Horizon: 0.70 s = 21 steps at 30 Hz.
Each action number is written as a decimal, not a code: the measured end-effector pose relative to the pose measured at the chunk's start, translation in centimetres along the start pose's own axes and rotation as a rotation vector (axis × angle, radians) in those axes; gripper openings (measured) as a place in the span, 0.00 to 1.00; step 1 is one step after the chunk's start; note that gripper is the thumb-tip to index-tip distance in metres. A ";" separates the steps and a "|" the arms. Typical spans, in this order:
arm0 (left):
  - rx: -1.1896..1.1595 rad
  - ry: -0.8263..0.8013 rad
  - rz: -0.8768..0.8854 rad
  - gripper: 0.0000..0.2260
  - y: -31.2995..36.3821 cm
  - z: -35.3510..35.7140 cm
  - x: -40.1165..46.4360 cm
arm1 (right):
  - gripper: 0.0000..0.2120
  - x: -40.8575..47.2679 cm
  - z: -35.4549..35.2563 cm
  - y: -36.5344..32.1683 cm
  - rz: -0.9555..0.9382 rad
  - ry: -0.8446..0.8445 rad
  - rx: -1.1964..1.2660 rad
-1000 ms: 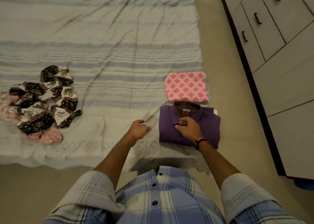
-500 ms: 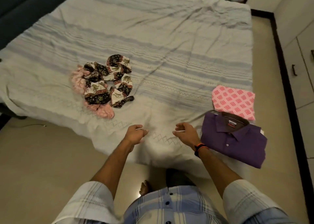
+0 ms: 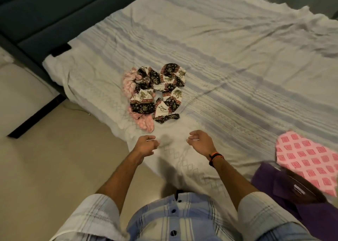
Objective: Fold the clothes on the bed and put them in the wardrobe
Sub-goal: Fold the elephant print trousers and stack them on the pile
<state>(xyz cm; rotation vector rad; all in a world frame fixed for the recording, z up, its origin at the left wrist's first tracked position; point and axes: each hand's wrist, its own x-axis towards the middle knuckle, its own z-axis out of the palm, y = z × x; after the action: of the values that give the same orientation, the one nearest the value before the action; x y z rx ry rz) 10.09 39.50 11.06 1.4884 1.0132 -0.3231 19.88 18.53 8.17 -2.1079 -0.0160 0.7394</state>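
Observation:
A crumpled heap of patterned black, white and pink clothes (image 3: 157, 92) lies on the striped grey bedsheet (image 3: 237, 67), a little beyond my hands. My left hand (image 3: 146, 144) and my right hand (image 3: 200, 142) hover over the bed's near edge, fingers loosely curled, holding nothing. A folded purple shirt (image 3: 285, 191) lies at the lower right, partly cut off by the frame. A folded pink checked cloth (image 3: 307, 160) lies just beyond it, overlapping its collar.
A dark blue headboard (image 3: 45, 21) runs along the upper left. Beige floor (image 3: 54, 167) lies to the left of the bed corner. A white surface (image 3: 20, 90) sits beside the bed at the far left. The wardrobe is out of view.
My view has swung left from the folded shirt toward the crumpled heap. My right hand has left the purple shirt, and both hands now hover empty near the heap.

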 end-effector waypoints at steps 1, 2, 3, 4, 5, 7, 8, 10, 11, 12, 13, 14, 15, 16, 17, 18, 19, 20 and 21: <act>-0.001 0.010 -0.012 0.16 0.2 -0.1 0.3 | 0.15 0.8 -0.1 -0.4 0.003 -0.021 -0.001; -0.003 0.019 -0.016 0.16 0.3 -0.1 0.5 | 0.16 1.5 0.0 -0.6 0.003 -0.041 0.010; -0.015 0.033 -0.013 0.16 0.8 -0.1 1.2 | 0.15 2.6 0.0 -1.2 0.001 -0.063 0.008; -0.020 0.042 -0.011 0.17 1.2 0.0 1.6 | 0.15 3.3 0.0 -1.6 -0.003 -0.081 -0.003; -0.030 0.054 -0.015 0.17 1.8 0.0 2.3 | 0.15 4.3 -0.1 -2.1 -0.003 -0.095 -0.018; -0.036 0.060 -0.017 0.17 2.7 -0.2 3.1 | 0.14 5.4 0.0 -2.9 -0.008 -0.115 -0.040; -0.040 0.064 -0.018 0.17 3.2 -0.3 3.7 | 0.14 6.2 0.2 -3.3 -0.008 -0.125 -0.047; -0.039 0.071 -0.022 0.17 4.0 -0.6 5.0 | 0.14 7.6 0.7 -4.2 -0.011 -0.140 -0.065; -0.035 0.072 -0.031 0.17 4.4 -0.8 5.6 | 0.14 8.2 0.9 -4.6 -0.012 -0.146 -0.078; -0.029 0.069 -0.039 0.17 4.6 -1.0 6.2 | 0.13 8.8 1.1 -4.9 -0.012 -0.153 -0.089; -0.020 0.066 -0.053 0.18 4.8 -1.4 7.2 | 0.13 9.8 1.5 -5.3 -0.004 -0.163 -0.102; -0.013 0.069 -0.061 0.18 5.0 -1.8 8.0 | 0.13 10.5 1.8 -5.7 -0.003 -0.169 -0.112; -0.009 0.066 -0.075 0.18 5.3 -2.2 9.3 | 0.13 11.6 2.3 -6.0 0.002 -0.174 -0.121; -0.007 0.068 -0.078 0.19 5.4 -2.6 10.1 | 0.13 12.2 2.5 -6.4 0.005 -0.177 -0.132; -0.003 0.070 -0.081 0.19 5.7 -3.0 10.9 | 0.12 12.8 2.8 -6.9 0.002 -0.179 -0.146; 0.004 0.063 -0.093 0.19 6.0 -3.7 12.3 | 0.12 14.0 3.4 -7.4 0.004 -0.176 -0.163; 0.014 0.058 -0.105 0.19 6.4 -4.1 13.2 | 0.12 14.7 3.7 -8.1 0.003 -0.169 -0.178; 0.022 0.047 -0.123 0.18 6.8 -4.8 14.7 | 0.13 15.8 4.4 -8.8 0.011 -0.163 -0.191; 0.032 0.040 -0.136 0.17 7.1 -5.2 15.8 | 0.13 16.5 4.9 -9.4 0.024 -0.163 -0.209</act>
<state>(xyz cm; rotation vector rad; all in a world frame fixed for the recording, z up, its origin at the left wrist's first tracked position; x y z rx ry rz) 22.52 51.41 5.57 1.4621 1.1488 -0.4095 33.35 32.38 4.80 -2.2415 -0.1642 0.9579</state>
